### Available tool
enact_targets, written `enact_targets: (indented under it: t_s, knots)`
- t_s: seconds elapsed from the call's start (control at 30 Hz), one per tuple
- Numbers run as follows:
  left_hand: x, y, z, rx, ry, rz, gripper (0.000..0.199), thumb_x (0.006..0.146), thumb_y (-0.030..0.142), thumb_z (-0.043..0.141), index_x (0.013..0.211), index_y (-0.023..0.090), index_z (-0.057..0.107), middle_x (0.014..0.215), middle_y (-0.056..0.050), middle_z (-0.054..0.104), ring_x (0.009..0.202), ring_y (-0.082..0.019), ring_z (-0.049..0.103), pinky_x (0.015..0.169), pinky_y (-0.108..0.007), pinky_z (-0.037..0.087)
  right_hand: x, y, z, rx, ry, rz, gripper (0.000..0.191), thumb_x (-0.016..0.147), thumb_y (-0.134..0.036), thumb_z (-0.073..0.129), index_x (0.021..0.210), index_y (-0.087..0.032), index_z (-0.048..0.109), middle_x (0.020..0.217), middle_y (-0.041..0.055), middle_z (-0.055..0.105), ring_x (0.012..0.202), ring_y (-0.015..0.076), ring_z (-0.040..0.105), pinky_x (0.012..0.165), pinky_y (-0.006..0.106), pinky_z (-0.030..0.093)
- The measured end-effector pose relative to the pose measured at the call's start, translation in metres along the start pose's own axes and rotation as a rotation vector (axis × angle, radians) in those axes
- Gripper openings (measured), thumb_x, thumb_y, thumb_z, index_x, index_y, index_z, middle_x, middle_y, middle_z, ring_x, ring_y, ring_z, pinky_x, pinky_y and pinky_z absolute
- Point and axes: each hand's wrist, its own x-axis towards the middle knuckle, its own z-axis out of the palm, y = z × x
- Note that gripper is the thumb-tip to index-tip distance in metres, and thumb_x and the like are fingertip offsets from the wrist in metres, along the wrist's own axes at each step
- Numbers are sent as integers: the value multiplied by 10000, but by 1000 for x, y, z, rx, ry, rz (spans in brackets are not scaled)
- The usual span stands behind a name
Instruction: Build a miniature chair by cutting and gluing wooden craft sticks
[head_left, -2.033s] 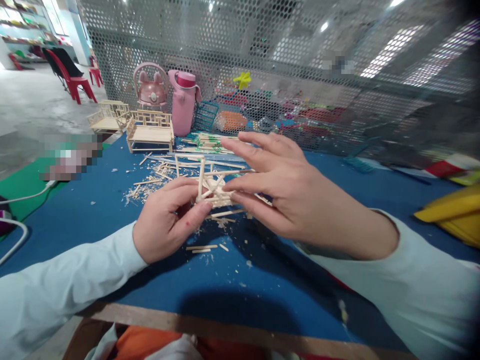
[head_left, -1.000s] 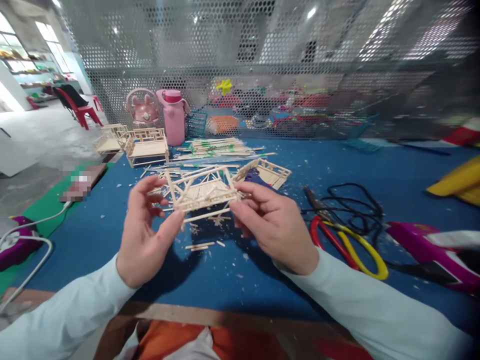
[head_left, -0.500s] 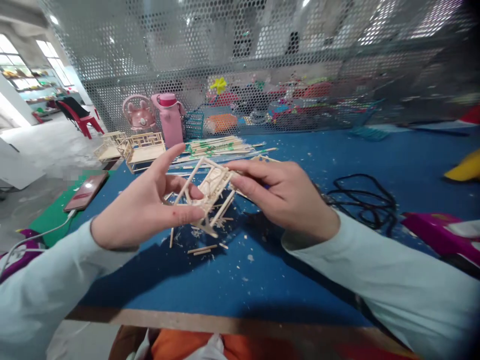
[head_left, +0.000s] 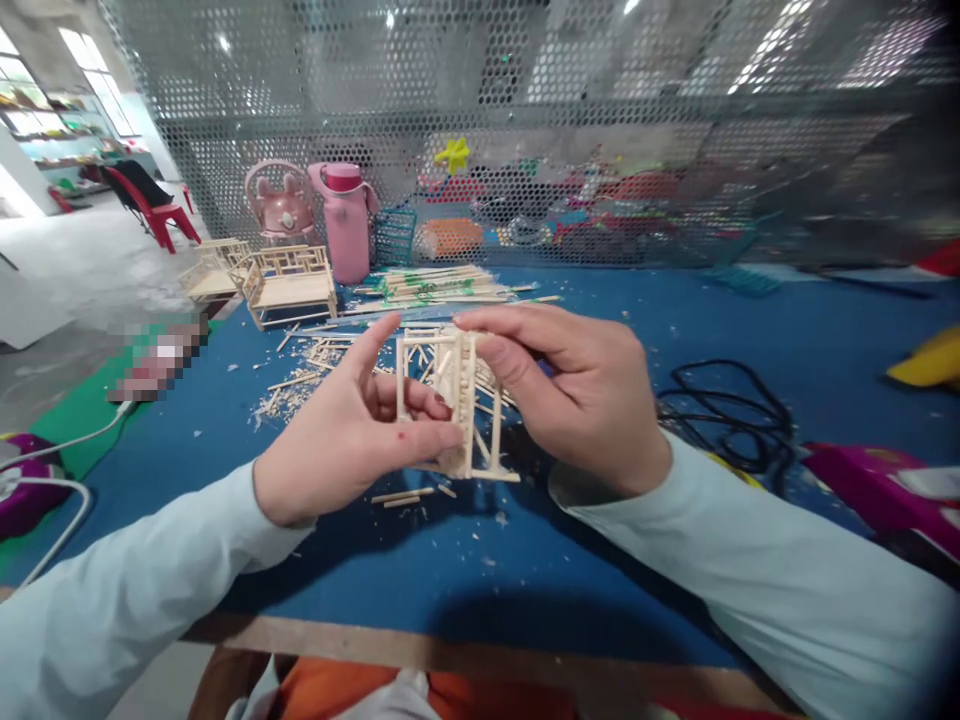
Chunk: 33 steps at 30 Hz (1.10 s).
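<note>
Above the blue table top (head_left: 525, 560), a small frame of pale wooden sticks (head_left: 466, 400) is held up between both hands. My left hand (head_left: 352, 430) grips its lower left side, thumb in front and fingers reaching inside, with the index finger raised. My right hand (head_left: 577, 390) pinches the upper right edge between thumb and index finger. The frame stands nearly upright with a row of short pieces facing me. Loose sticks (head_left: 403, 496) lie on the table below it.
Two finished miniature benches, one of them a wooden bench (head_left: 291, 285), stand at the back left beside a pink bottle (head_left: 347, 225). Bundled sticks (head_left: 435, 288) lie behind the hands. A black cord (head_left: 727, 410) and purple tool (head_left: 885, 470) are at the right.
The stick frame has turned from a slant to nearly upright and moved slightly right. My left hand has moved right with it; my right hand still pinches its upper edge.
</note>
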Motion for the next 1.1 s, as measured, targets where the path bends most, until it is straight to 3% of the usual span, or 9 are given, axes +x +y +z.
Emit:
enact_targets:
  t_s: [0.27,0.63,1.1]
  knots:
    - [-4,-4,3,-9,91,19,1068,625,60,769,1477,186,137,606,76,614,530,-63,565,501,-138,440,-2,-5,1,28,-24,-71,176,894,-221,528,972,-244,685,922,22,743,781,158,680,722,296,544]
    - [-9,-10,4,12,148,53,965,669,79,746,1458,204,205,609,77,613,507,-37,523,498,-129,422,-3,-7,1,18,-34,-88,171,888,-207,533,947,-264,683,956,17,743,799,161,681,736,293,535]
    - [-7,-5,8,72,185,26,921,617,94,762,1410,174,302,552,87,581,476,-60,504,485,-163,405,-5,-8,2,31,-15,-92,182,886,-204,534,948,-271,691,925,17,749,794,163,689,734,298,550]
